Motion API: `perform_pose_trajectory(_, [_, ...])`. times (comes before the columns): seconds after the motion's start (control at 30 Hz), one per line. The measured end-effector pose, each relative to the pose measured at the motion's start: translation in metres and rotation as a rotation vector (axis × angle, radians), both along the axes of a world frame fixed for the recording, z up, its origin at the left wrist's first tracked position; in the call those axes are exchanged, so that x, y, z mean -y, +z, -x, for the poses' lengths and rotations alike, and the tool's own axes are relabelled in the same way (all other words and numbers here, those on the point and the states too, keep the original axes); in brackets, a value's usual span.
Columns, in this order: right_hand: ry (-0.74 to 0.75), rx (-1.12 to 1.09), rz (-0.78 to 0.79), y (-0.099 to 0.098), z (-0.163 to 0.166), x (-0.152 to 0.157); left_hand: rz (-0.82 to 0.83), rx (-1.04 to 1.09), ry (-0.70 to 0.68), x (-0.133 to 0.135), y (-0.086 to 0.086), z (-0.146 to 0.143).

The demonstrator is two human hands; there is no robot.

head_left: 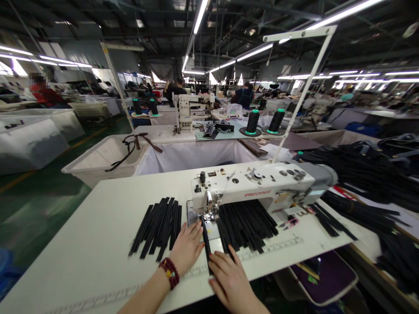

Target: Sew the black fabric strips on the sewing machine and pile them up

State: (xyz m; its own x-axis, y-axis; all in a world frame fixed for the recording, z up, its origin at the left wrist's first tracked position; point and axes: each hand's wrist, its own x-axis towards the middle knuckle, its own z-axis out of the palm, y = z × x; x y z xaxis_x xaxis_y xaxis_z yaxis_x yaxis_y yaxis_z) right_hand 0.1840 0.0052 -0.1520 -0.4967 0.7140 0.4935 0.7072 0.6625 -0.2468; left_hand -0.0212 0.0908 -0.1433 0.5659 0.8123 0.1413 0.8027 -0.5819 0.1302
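A white sewing machine [258,187] stands on a white table [91,235]. One black strip [206,240] runs from the needle area toward me. My left hand [187,247], with a dark red bead bracelet on the wrist, lies flat beside the strip with fingers stretched toward the presser foot. My right hand [229,277] rests flat on the strip's near end, fingers extended. A fanned pile of black strips [159,224] lies left of my left hand. Another pile of black strips [245,224] lies under the machine arm, to the right.
Pink-handled snips [290,223] lie right of the machine. Heaps of black straps [369,174] cover the right side. Two black thread cones [265,122] stand behind. A white bin [108,159] holds a dark strap. Other workers sit at distant machines.
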Motion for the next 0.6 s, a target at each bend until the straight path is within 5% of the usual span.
perform_pose_trajectory(0.2, [0.009, -0.001, -0.085, -0.007, -0.004, 0.009, -0.006, 0.024, -0.038, 0.004, -0.003, 0.005])
perform_pose_trajectory(0.6, [-0.033, 0.013, 0.047, 0.007, 0.004, -0.025, 0.005, 0.020, -0.022, -0.024, -0.009, 0.008])
